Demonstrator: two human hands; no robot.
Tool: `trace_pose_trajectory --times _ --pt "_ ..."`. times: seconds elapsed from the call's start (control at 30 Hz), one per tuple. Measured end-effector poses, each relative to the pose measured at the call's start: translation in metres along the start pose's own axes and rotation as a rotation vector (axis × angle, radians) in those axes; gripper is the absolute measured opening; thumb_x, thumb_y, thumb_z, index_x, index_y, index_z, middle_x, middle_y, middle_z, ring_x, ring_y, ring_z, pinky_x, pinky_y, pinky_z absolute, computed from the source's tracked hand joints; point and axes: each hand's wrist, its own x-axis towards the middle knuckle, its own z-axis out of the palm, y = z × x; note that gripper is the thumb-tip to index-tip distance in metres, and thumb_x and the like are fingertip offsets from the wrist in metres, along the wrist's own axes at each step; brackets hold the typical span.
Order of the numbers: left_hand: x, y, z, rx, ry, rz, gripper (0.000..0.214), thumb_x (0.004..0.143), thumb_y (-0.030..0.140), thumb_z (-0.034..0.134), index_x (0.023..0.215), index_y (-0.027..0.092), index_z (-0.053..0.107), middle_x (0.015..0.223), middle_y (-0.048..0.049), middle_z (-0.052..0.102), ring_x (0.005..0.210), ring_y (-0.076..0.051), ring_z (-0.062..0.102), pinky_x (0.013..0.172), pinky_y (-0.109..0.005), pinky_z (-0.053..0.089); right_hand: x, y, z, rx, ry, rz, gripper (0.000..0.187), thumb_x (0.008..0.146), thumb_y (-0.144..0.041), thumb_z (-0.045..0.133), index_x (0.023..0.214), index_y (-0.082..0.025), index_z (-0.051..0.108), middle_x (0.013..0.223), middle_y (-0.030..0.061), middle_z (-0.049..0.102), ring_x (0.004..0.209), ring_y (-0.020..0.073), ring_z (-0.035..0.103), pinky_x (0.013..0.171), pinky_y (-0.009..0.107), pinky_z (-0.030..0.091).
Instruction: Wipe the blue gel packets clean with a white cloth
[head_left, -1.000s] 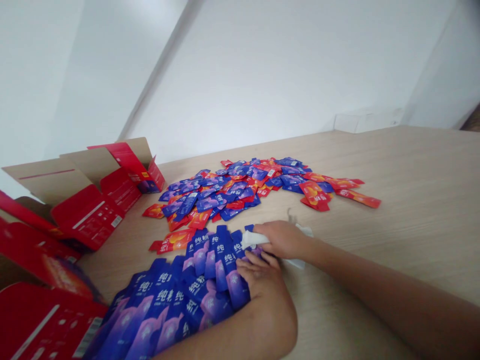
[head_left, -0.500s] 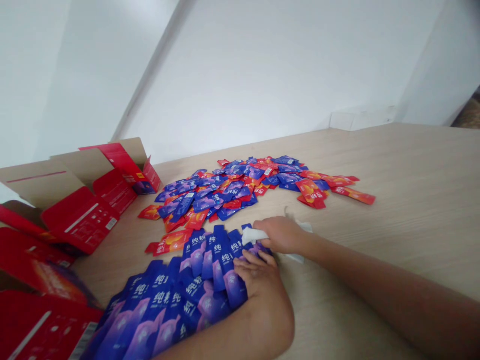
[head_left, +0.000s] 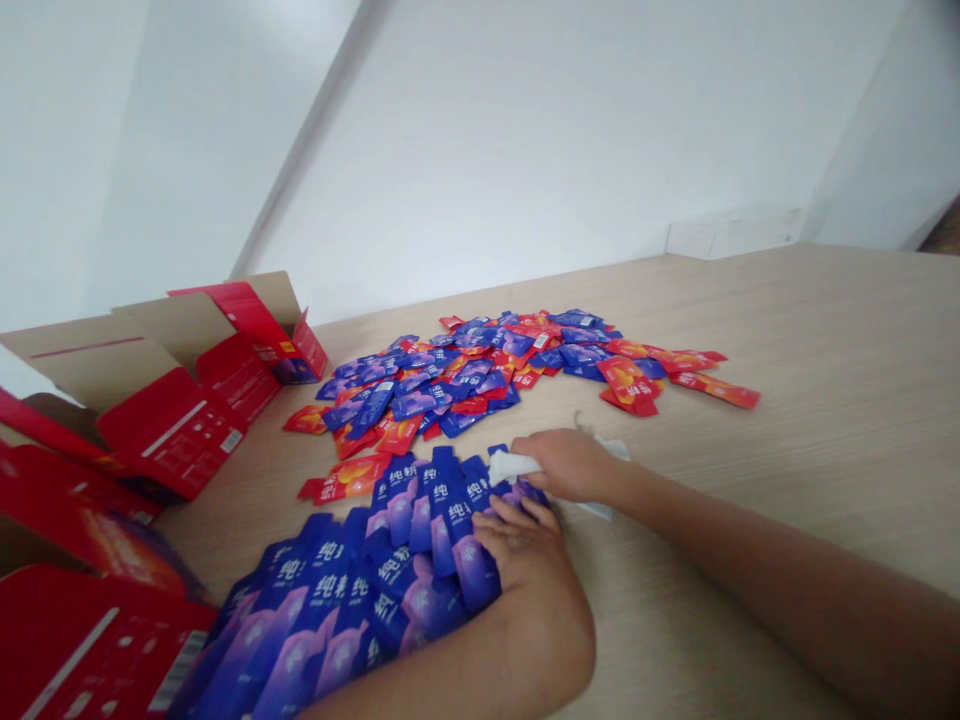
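Many blue-purple sachets point(head_left: 409, 590) lie overlapping in rows in front of me, printed sides up. My left hand point(head_left: 521, 535) rests on the right end of these rows, fingers spread over the sachets. Just beyond it, my right hand point(head_left: 568, 466) is closed around a crumpled white tissue point(head_left: 512, 465). One end of the tissue pokes out to the left over the sachet tops; another part shows behind the wrist. Beyond the hands is a loose heap of mixed blue and red-orange sachets point(head_left: 457, 375). A red sachet point(head_left: 349, 478) lies between heap and rows.
Along the left stand several open red cardboard boxes point(head_left: 176, 430) with raised flaps. The wooden table point(head_left: 810, 400) reaches back to a white wall point(head_left: 562, 130). A white box point(head_left: 731, 234) sits at the table's far right by the wall.
The whole scene has shifted slightly right in view. Both hands keep nearly the same places on the sachets, and the right still grips the tissue.
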Motion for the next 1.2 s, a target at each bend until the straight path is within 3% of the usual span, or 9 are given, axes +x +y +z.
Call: trace_pose_trajectory --times 0.1,0.2,0.33,0.43,0.57,0.67,0.8,1.03,1.2 --pt "0.001 0.0 -0.001 -0.016 -0.012 0.008 0.058 0.079 -0.003 0.03 0.133 0.015 0.043 0.127 -0.027 0.05 0.106 -0.036 0.055 0.082 -0.052 0.049 0.0 0.007 -0.003 -0.028 0.068 0.075 0.028 0.081 -0.038 0.052 0.105 -0.023 0.057 0.097 0.0073 0.065 0.088 0.023 0.059 0.07 0.029 0.037" --pt "0.001 -0.001 -0.003 -0.034 -0.029 0.012 0.056 0.081 -0.002 0.03 0.133 0.014 0.042 0.127 -0.0273 0.049 0.107 -0.036 0.054 0.083 -0.052 0.049 -0.002 0.0 -0.006 0.033 0.143 -0.022 0.028 0.083 -0.038 0.049 0.105 -0.023 0.055 0.097 0.0059 0.065 0.089 0.0216 0.059 0.072 0.028 0.037" --pt "0.001 0.001 -0.002 -0.016 -0.033 -0.001 0.054 0.081 -0.001 0.028 0.131 0.013 0.044 0.126 -0.0262 0.051 0.108 -0.035 0.054 0.084 -0.052 0.048 -0.002 -0.009 -0.001 0.069 0.045 -0.154 0.028 0.08 -0.035 0.053 0.104 -0.023 0.056 0.098 0.0051 0.065 0.089 0.021 0.059 0.07 0.027 0.037" --pt "0.001 0.003 0.002 -0.009 -0.008 -0.005 0.056 0.081 -0.001 0.03 0.133 0.016 0.041 0.128 -0.0242 0.051 0.107 -0.034 0.055 0.083 -0.052 0.049 0.0 -0.002 0.001 0.0 0.0 -0.012 0.03 0.079 -0.035 0.053 0.106 -0.023 0.056 0.098 0.0071 0.065 0.088 0.0218 0.059 0.069 0.027 0.037" --pt "0.002 0.006 0.007 -0.022 0.024 -0.038 0.054 0.082 0.0 0.031 0.131 0.016 0.045 0.126 -0.025 0.052 0.107 -0.035 0.056 0.083 -0.053 0.048 0.0 0.007 -0.005 -0.027 0.064 0.104 0.029 0.081 -0.036 0.052 0.106 -0.023 0.056 0.099 0.0076 0.065 0.09 0.022 0.059 0.071 0.028 0.037" --pt "0.003 0.007 0.007 -0.031 0.032 -0.06 0.053 0.082 0.0 0.03 0.131 0.014 0.044 0.126 -0.027 0.051 0.107 -0.036 0.055 0.084 -0.053 0.048 -0.003 -0.002 -0.008 0.057 0.132 -0.017 0.028 0.082 -0.036 0.051 0.106 -0.022 0.055 0.099 0.0062 0.065 0.091 0.021 0.058 0.073 0.027 0.037" --pt "0.001 0.004 0.003 -0.035 0.013 -0.036 0.051 0.081 -0.002 0.03 0.128 0.01 0.048 0.123 -0.0281 0.053 0.107 -0.036 0.055 0.085 -0.052 0.048 -0.002 -0.013 -0.001 0.084 0.033 -0.171 0.027 0.08 -0.036 0.052 0.104 -0.023 0.057 0.096 0.005 0.066 0.089 0.0212 0.059 0.071 0.027 0.037" --pt "0.001 0.006 0.004 -0.143 0.075 -0.075 0.051 0.08 -0.001 0.037 0.128 0.015 0.049 0.126 -0.027 0.051 0.106 -0.036 0.056 0.086 -0.056 0.046 0.001 0.005 -0.001 -0.063 0.056 0.076 0.032 0.08 -0.035 0.052 0.11 -0.024 0.055 0.102 0.0083 0.064 0.092 0.0235 0.059 0.071 0.029 0.038" --pt "0.003 0.008 0.008 -0.104 0.06 -0.063 0.052 0.081 -0.001 0.035 0.129 0.015 0.048 0.124 -0.0283 0.052 0.106 -0.038 0.055 0.084 -0.055 0.047 -0.002 -0.004 -0.006 0.032 0.144 0.0 0.027 0.083 -0.038 0.049 0.101 -0.022 0.059 0.095 0.0056 0.065 0.088 0.0204 0.059 0.071 0.027 0.037"
